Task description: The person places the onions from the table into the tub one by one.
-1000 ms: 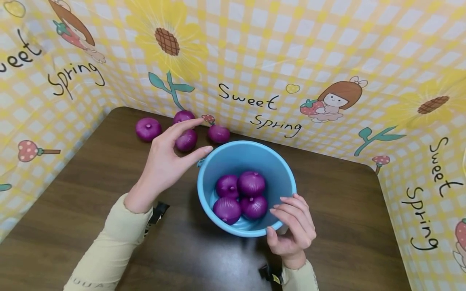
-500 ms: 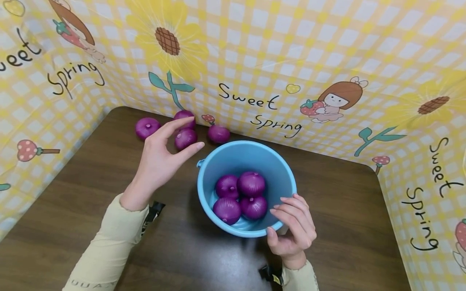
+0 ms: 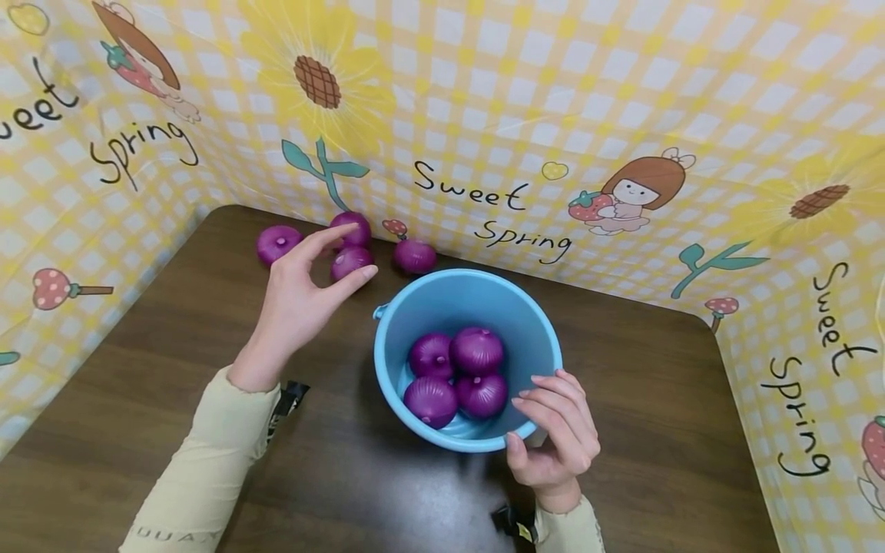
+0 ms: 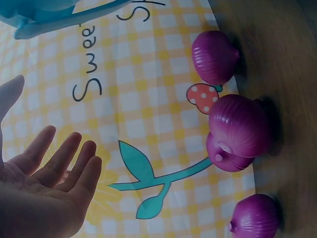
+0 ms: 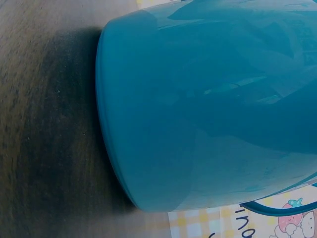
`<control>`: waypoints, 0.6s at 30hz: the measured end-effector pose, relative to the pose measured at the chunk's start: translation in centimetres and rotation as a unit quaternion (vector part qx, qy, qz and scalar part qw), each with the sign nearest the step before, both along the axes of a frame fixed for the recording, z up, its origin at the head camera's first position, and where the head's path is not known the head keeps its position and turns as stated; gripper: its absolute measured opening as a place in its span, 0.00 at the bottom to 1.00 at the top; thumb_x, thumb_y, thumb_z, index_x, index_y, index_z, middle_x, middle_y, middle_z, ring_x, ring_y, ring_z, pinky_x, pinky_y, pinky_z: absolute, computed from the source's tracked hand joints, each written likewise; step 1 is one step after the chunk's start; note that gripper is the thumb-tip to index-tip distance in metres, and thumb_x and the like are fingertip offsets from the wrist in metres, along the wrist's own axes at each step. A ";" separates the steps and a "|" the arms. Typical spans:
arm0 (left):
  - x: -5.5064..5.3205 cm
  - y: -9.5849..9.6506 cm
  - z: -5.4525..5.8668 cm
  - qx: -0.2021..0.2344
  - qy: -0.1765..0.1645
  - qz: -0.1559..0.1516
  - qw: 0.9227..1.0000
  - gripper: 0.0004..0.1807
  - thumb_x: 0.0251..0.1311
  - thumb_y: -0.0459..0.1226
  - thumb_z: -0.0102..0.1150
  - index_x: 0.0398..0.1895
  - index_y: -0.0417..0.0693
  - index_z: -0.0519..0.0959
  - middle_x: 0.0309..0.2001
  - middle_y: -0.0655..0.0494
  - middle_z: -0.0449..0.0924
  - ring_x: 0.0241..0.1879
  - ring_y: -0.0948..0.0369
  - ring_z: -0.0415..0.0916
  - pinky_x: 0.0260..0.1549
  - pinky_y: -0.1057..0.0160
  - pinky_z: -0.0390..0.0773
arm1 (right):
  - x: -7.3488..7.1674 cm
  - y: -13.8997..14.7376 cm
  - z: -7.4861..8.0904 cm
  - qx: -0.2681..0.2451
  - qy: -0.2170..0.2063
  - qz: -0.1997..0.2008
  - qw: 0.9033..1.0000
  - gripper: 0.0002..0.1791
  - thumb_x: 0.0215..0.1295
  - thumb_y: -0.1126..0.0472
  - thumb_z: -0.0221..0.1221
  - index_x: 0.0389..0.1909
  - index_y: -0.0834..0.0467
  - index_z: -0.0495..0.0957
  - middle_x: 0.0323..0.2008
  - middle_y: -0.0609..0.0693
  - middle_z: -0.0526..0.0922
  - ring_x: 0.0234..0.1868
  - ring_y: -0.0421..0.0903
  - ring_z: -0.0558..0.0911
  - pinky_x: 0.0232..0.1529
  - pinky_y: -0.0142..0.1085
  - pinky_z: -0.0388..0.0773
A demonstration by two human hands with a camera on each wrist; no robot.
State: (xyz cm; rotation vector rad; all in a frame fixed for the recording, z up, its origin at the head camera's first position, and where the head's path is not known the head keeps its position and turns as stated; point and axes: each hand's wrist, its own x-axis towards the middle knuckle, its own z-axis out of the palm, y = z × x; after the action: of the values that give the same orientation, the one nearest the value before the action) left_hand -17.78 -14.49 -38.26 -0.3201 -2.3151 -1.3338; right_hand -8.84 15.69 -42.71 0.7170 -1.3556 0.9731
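Note:
A light blue bucket (image 3: 442, 307) stands on the table, with several red onions (image 3: 477, 350) on its bottom. My right hand (image 3: 556, 438) grips the bucket's near right rim, its fingers over the edge on the inside. My left hand (image 3: 293, 299) is left of the bucket, thumb and index finger spread apart with nothing between them. Beyond that gap, in the head view, sits a red onion (image 3: 350, 265), with another onion (image 3: 353, 229) right behind it. A further onion (image 3: 279, 244) lies to their left and one more (image 3: 415, 256) to their right.
The brown wooden table (image 3: 650, 384) has a patterned yellow checked cloth (image 3: 470, 100) hanging along its back and sides. In the right wrist view, the bucket's handle (image 5: 277, 210) shows at the lower right.
My left hand has drawn back to the left, away from the bucket's rim and towards the onions at the back. My right hand and the bucket have stayed put.

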 end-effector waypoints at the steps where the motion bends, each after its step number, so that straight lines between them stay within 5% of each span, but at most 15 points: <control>1: -0.1 -0.1 -0.1 0.000 -0.003 0.002 1.000 0.31 0.56 0.45 0.77 0.64 0.52 0.80 0.57 0.57 0.82 0.59 0.58 0.76 0.60 0.56 0.71 | 0.0 0.0 0.0 0.000 -0.001 0.000 1.000 0.26 0.62 0.49 0.66 0.17 0.67 0.82 0.18 0.59 0.81 0.26 0.59 0.81 0.50 0.49 0.80; 18: -1.3 -1.2 -1.9 0.010 -0.064 0.020 0.998 0.31 0.59 0.47 0.75 0.65 0.50 0.79 0.58 0.49 0.82 0.60 0.51 0.75 0.62 0.44 0.68 | 0.0 0.0 -0.1 0.006 -0.003 0.001 1.000 0.25 0.63 0.49 0.66 0.17 0.67 0.82 0.18 0.59 0.81 0.26 0.58 0.81 0.50 0.49 0.80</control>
State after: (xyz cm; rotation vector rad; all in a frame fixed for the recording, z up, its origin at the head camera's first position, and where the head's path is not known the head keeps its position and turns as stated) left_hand -19.11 -15.69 -40.21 -0.1864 -2.3985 -1.3943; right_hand -8.80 15.70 -42.80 0.7244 -1.3680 0.9698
